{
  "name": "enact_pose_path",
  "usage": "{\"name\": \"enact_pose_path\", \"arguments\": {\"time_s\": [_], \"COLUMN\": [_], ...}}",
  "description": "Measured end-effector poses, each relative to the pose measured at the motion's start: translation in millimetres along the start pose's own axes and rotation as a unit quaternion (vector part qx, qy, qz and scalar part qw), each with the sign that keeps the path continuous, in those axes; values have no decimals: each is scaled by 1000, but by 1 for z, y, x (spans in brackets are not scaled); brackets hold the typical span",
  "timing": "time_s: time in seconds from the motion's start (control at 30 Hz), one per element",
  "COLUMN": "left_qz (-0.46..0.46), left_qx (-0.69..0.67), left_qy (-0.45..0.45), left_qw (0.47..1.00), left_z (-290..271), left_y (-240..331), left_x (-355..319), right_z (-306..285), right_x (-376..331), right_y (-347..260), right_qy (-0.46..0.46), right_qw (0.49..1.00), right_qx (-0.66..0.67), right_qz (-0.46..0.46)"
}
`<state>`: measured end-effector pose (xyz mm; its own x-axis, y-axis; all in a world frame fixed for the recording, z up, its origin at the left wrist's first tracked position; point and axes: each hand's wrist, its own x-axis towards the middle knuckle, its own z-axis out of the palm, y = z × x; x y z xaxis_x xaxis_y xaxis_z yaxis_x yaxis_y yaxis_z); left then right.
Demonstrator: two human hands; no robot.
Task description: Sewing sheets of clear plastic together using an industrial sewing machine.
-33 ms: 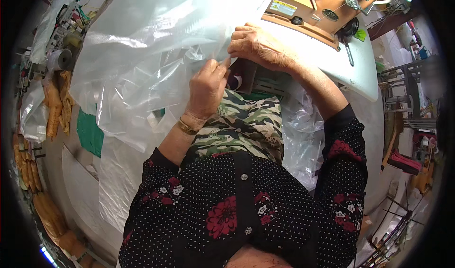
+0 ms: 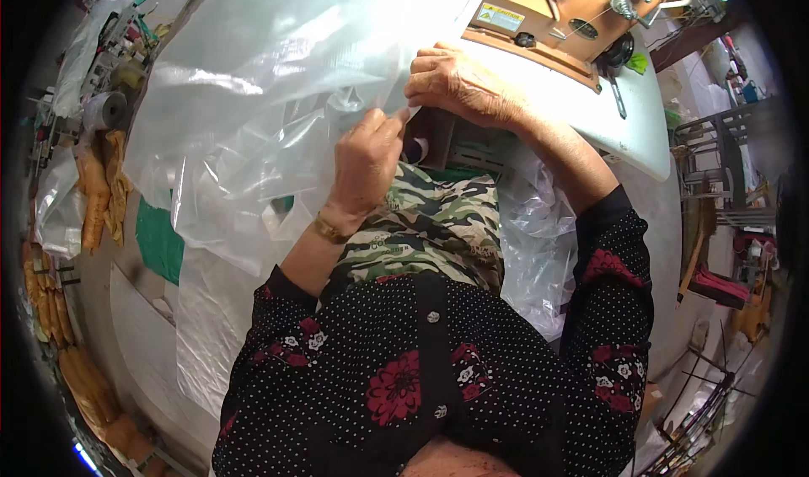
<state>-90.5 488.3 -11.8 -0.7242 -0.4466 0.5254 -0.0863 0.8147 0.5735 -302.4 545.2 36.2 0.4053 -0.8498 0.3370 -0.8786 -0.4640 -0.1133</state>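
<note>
A large clear plastic sheet [image 2: 278,72] billows over the left and middle of the view, from the table's edge down past my lap. My left hand [image 2: 367,155], with a gold bracelet [image 2: 329,227] at the wrist, pinches the sheet's edge between thumb and fingers. Just above and to the right, my right hand [image 2: 459,85] grips the same edge with curled fingers, resting on the white table [image 2: 628,127]. The two hands are close together, almost touching at the fingertips.
A sewing machine on a brown wooden base [image 2: 556,18] stands beyond my right hand. More clear plastic [image 2: 539,241] hangs beside my camouflage-clad lap [image 2: 430,220]. Orange-yellow bundles [image 2: 93,195], a tape roll [image 2: 105,110] and a green piece [image 2: 156,241] lie at left.
</note>
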Motion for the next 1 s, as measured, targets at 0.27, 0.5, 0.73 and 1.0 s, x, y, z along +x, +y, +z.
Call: {"name": "enact_pose_path", "arguments": {"time_s": [0.27, 0.5, 0.73, 1.0], "left_qz": [-104, 25, 143, 167], "left_qx": [-205, -114, -16, -18], "left_qy": [-43, -31, -77, -110], "left_qw": [972, 993, 987, 980], "left_z": [-20, -8, 26, 43], "left_y": [-5, -12, -16, -19], "left_x": [19, 13, 10, 24], "right_z": [-27, -34, -39, 12], "right_x": [3, -7, -28, -42], "right_y": [26, 62, 87, 73], "right_qy": [2, 18, 165, 345], "right_qw": [1000, 997, 938, 886], "right_qx": [6, -81, -288, -235], "right_qz": [-5, -6, 95, 203]}}
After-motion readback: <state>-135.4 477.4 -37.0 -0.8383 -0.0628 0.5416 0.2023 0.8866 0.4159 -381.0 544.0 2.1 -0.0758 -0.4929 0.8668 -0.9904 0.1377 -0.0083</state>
